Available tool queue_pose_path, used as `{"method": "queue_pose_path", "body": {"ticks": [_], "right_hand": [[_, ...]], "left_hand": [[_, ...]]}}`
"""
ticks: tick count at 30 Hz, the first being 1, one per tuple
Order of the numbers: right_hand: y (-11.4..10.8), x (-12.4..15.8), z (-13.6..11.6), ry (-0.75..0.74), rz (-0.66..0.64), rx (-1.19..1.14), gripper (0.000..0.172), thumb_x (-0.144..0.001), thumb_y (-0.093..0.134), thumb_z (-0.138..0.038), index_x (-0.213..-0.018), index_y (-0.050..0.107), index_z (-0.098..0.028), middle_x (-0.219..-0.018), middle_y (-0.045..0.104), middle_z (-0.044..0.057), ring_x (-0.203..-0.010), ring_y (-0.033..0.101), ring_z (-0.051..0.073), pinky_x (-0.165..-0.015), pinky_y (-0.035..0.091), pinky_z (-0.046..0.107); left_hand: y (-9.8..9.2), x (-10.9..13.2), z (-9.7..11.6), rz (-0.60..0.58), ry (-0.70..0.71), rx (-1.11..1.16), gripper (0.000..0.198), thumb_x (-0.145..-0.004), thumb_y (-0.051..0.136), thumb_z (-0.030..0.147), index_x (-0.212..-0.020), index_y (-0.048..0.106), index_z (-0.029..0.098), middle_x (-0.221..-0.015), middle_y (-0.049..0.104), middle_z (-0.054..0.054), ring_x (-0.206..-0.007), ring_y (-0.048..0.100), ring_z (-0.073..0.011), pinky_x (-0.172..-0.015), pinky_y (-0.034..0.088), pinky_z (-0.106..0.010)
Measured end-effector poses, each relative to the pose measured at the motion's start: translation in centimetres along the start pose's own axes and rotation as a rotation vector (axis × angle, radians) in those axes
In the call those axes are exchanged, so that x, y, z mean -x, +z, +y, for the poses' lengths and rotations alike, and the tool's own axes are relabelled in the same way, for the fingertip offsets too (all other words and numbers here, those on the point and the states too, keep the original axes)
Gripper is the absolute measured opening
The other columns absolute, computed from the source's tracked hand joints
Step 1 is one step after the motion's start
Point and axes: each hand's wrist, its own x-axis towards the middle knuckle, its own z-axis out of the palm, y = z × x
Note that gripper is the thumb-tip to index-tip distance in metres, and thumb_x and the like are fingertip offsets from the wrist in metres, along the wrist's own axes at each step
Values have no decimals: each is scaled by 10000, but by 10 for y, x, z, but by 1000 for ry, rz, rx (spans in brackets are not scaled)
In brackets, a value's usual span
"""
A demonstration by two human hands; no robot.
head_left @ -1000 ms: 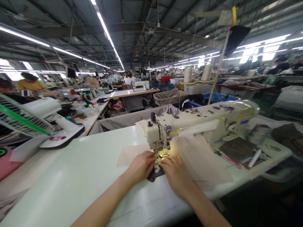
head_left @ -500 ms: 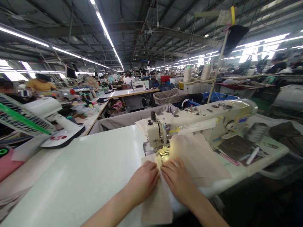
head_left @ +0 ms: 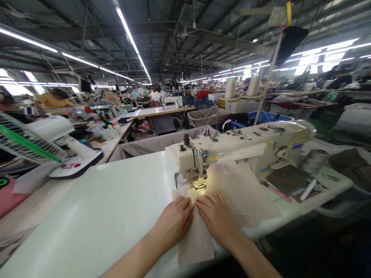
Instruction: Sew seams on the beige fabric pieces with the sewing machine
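A sewing machine (head_left: 232,143) stands on the pale table, its lit presser foot (head_left: 199,186) just beyond my fingertips. Beige fabric (head_left: 195,243) runs under the foot, and its strip hangs toward me between my wrists. My left hand (head_left: 176,216) has its fingers curled and pressed onto the fabric left of the seam line. On the other side, my right hand (head_left: 214,216) pinches the fabric edge with its fingers together, close to my left fingertips. A wider beige panel (head_left: 243,193) lies to the right, under the machine arm.
A pink-handled tool (head_left: 279,192), dark cloth (head_left: 285,179) and a grey thread cone (head_left: 315,162) lie on the table's right. A white fan (head_left: 72,146) stands at left. Behind the table are a grey cloth-lined bin (head_left: 162,141) and a blue crate (head_left: 269,117).
The near end of the fabric strip has shifted away from me and slightly right. Both hands stay in nearly the same place by the presser foot. The camera view has moved slightly.
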Motion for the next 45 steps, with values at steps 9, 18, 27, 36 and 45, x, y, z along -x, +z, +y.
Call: {"method": "queue_pose_path", "body": {"ticks": [9,18,27,36,45], "right_hand": [[-4,-30,5,9,-12,89,178,-1022,542,-184,-1075,700,-247,-1117,712,45,-1095,595,253,-1095,351,565],[1,-28,6,-3,-4,108,181,-1011,542,-168,-1072,691,-249,-1097,707,43,-1085,600,259,-1101,347,581],[-15,5,38,20,38,-18,361,-930,510,-134,-1244,670,-211,-1327,652,100,-1229,585,265,-1068,464,475],[-24,46,82,-43,-5,78,275,-896,644,-298,-1152,739,-267,-1219,720,73,-1111,680,293,-946,580,452],[-15,50,77,-171,86,175,334,-871,504,-139,-1128,708,-197,-1150,736,97,-1058,701,273,-919,606,407]], "left_hand": [[-3,-22,-26,2,-25,-26,202,-983,474,171,-972,675,156,-1020,666,-102,-1004,605,-260,-908,543,-403],[1,-18,-22,35,-58,-21,217,-970,470,154,-1046,673,155,-1154,682,-120,-1082,631,-256,-974,542,-400],[38,20,0,57,-194,-39,587,-1000,511,440,-1524,411,195,-1607,352,-180,-1489,308,-385,-1161,359,-569],[0,45,0,-16,-228,-10,636,-921,639,409,-1486,456,181,-1599,363,-195,-1483,313,-399,-1161,322,-641],[1,19,6,-245,-350,-110,505,-824,471,-47,-1287,606,105,-1264,649,-207,-847,752,-266,-703,628,-364]]}}
